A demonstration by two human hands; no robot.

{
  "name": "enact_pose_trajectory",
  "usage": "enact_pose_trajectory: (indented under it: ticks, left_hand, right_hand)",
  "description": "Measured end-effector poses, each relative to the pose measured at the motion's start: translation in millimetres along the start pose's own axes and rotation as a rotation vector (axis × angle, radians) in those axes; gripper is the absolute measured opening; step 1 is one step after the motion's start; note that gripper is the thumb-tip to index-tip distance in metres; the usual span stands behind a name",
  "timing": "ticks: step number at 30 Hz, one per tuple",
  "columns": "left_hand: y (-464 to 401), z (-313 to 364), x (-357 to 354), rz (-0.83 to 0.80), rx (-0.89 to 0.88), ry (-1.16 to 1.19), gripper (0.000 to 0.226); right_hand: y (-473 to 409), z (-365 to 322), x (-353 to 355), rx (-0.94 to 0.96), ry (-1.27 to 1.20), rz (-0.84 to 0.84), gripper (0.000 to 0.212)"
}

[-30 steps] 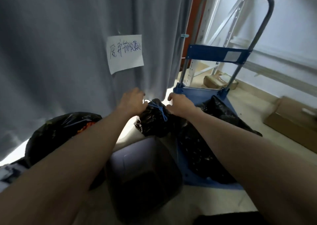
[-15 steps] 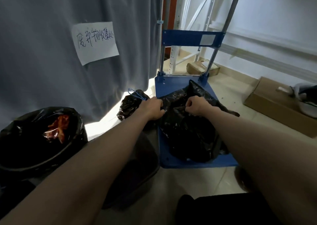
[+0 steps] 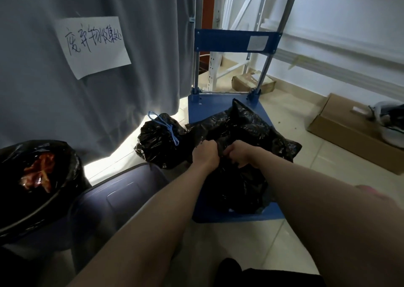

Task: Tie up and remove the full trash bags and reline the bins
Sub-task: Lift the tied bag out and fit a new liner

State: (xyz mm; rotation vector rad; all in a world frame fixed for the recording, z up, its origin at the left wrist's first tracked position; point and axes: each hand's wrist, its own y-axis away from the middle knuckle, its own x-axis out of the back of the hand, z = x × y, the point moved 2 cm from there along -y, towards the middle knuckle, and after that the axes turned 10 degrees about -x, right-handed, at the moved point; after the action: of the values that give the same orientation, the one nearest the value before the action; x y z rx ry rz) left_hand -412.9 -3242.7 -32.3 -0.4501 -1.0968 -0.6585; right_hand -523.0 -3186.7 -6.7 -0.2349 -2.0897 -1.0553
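Both hands meet over the blue platform cart (image 3: 220,105), gripping the crumpled top of a loose black trash bag (image 3: 247,133) that lies spread across the cart's deck. The left hand (image 3: 205,153) has its fingers curled tightly into the plastic, and the right hand (image 3: 239,152) is clenched on the same bunch just beside it, the knuckles of the two almost touching. A second black bag, the tied trash bag (image 3: 157,142), sits on the floor against the cart's left edge, its neck closed with a blue drawstring (image 3: 167,126) whose loop sticks up toward the grey curtain (image 3: 87,111). Nearer the person, a purple-grey bin (image 3: 113,201) stands by the cart's near left corner, partly hidden under the left forearm. At the far left, another bin lined with a black bag (image 3: 65,155) holds reddish-orange waste (image 3: 39,175). A handwritten paper note (image 3: 94,44) is stuck to the curtain. A cardboard box (image 3: 349,131) lies on the floor to the right, well apart from the cart.
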Motion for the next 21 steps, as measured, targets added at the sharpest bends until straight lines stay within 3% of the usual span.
enact_pose_trajectory:
  ticks: [5,10,14,19,21]
  left_hand:
    - [-11,0,39,0.045,-0.025,0.185,0.014]
    - [-12,0,123,0.189,-0.183,0.402,0.008]
    - [12,-9,193,0.257,-0.310,0.455,0.004]
    - [59,-43,265,0.270,-0.367,0.500,0.002]
    - [78,-60,289,0.268,-0.354,0.476,0.004]
  right_hand:
    - [3,3,15,0.070,-0.091,0.301,0.033]
    - [21,-29,37,0.215,-0.107,0.503,0.052]
    - [49,-67,47,0.340,-0.170,0.670,0.051]
    - [94,-135,46,0.590,-0.566,0.652,0.057]
    - [114,-166,45,0.737,-0.584,0.596,0.061]
